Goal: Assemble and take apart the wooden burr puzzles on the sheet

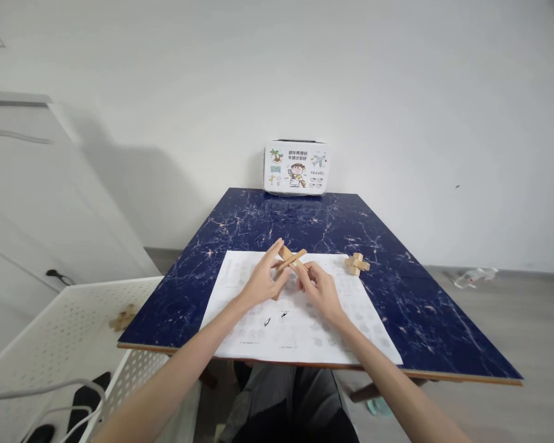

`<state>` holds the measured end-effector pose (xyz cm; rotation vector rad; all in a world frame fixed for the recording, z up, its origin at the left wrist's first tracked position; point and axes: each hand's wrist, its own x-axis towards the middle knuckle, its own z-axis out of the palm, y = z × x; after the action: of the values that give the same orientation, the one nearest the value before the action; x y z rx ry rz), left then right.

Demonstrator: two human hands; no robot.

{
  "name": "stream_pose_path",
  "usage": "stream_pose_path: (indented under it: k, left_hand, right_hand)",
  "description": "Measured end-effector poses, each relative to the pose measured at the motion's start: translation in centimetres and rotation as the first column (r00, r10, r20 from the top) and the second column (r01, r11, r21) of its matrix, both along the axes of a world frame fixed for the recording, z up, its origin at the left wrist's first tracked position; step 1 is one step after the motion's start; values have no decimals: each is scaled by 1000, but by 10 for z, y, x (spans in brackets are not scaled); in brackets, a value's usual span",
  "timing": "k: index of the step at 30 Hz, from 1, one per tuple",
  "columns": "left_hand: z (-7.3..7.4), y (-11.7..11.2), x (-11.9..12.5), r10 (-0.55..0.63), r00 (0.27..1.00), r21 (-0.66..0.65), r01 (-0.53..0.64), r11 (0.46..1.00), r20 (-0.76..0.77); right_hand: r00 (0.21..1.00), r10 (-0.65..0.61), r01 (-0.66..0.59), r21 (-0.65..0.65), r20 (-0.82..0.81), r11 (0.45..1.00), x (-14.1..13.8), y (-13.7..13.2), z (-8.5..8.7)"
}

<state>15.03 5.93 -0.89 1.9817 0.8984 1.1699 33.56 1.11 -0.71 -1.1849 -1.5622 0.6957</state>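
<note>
Above a white printed sheet (300, 332) on the dark blue marbled table (397, 289), both hands meet at two crossed wooden puzzle bars (290, 258). My left hand (263, 280) pinches the bar that slants up to the right, fingers closed on it. My right hand (318, 289) grips the other bar from the right side. An assembled wooden burr puzzle (356, 264) lies at the sheet's right upper corner, a short way from my right hand.
A white illustrated box (296, 167) stands at the table's far edge against the wall. A white perforated cart (69, 338) sits to the left with a wooden piece (122, 319) on its rim. Cables hang at the lower left. Crumpled plastic (471, 277) lies on the floor at right.
</note>
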Motion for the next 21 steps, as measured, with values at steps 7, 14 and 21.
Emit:
stream_pose_path:
  k: [7,14,21]
  left_hand:
    - [18,-5,-3,-133,970,-408,207,889,203]
    - [19,-2,-1,-57,968,-444,165,881,246]
    - [17,1,-2,-105,950,-436,231,870,293]
  right_hand:
    - [987,148,-152,-47,-69,987,3,0,-2]
    - [983,182,-181,-31,24,983,-3,-7,3]
    - [990,136,-134,-36,39,990,-2,-8,5]
